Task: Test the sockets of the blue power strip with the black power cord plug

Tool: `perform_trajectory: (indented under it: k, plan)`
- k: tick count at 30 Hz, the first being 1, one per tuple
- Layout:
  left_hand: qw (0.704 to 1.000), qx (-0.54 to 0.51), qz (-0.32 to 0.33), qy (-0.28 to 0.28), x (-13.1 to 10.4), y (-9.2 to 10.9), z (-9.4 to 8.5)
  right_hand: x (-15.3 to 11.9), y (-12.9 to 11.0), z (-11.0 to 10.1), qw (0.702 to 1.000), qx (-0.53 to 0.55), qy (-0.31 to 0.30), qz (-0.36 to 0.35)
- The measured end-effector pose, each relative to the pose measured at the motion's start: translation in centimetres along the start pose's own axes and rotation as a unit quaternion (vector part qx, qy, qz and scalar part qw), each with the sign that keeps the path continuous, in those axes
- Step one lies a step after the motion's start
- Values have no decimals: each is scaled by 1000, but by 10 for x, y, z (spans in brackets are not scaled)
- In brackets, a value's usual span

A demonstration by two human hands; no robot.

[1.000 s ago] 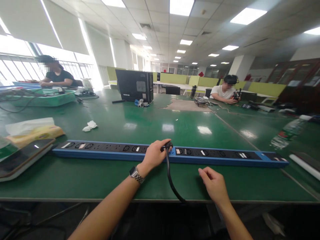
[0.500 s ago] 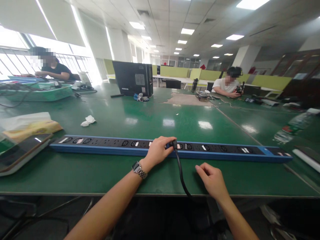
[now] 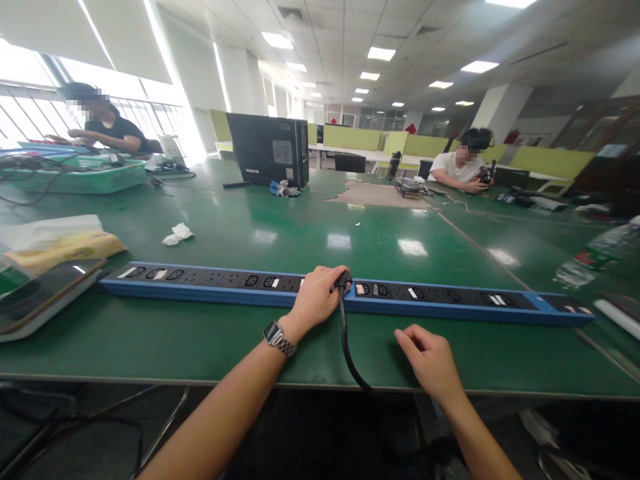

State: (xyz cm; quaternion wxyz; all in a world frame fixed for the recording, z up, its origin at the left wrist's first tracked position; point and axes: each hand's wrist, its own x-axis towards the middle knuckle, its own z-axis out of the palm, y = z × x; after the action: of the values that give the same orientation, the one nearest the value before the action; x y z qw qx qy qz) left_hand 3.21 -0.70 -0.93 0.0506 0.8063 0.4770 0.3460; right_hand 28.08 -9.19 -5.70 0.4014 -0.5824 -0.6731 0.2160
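Note:
A long blue power strip (image 3: 425, 308) with a black socket face lies across the green table. My left hand (image 3: 317, 297), with a watch (image 3: 274, 333) on its wrist, is over the middle of the strip, its fingers closed round a black power plug (image 3: 344, 279). The plug is upright at the sockets; my fingers hide whether its pins are in one. From it a black cable (image 3: 346, 337) hangs down over the table's front edge. My right hand (image 3: 431, 360) hovers in front of the strip, fingers curled in and nothing visible in them.
A tablet-like device (image 3: 45, 297) and a tissue pack (image 3: 65, 247) lie left, a plastic bottle (image 3: 595, 257) right. Farther back are a computer case (image 3: 265, 150), gloves (image 3: 284, 189) and a green basket (image 3: 95, 179). Two people sit at the table's far sides.
My left hand has shifted the plug slightly left along the strip, and the plug now stands more upright. My right hand has hardly moved. The view has shifted a little.

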Motion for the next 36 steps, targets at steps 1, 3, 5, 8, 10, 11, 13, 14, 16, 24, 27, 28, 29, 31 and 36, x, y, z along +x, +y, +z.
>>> perform_trajectory:
  k: [1,3,5,8,10,11,13,14,16,24,27,28,29,31,36]
  plan:
    - [1000,1,0,-1,0,0,0,0,-1,0,1000,-2,0,0]
    - [1000,4,0,-1,1,-2,-1,0,-3,0,1000,-8,0,-1]
    - [1000,7,3,-4,1,-3,-1,0,-4,0,1000,-12,0,-3]
    - [1000,17,15,-12,0,-1,-1,0,-3,-1,1000,-17,0,-5]
    - [999,28,23,-17,-1,1,-1,0,-1,-1,1000,-19,-2,-3]
    - [999,33,27,-19,-2,2,-1,-1,-1,-1,1000,-18,-3,-1]
    - [998,42,32,-23,-4,4,-1,-1,-3,0,1000,-5,2,13]
    - [998,44,35,-25,-5,5,-1,1,-6,1,1000,10,13,25]
    - [998,56,34,-23,-7,5,0,7,-20,7,997,52,33,46]
    - [987,161,-26,-4,-14,-1,2,83,-110,57,984,152,-51,82]
    - [987,158,-22,-10,-14,-3,3,97,-120,45,964,252,-43,78]
    - [987,158,-22,-9,-14,-3,3,97,-118,34,956,282,-17,77]
    - [987,156,-21,-7,-15,-3,3,96,-113,19,947,311,12,78]
    - [988,152,-15,-5,-14,-3,3,95,-96,-12,942,317,27,102]
    - [988,153,-19,-9,-14,-2,4,96,-45,-52,920,303,-78,236]
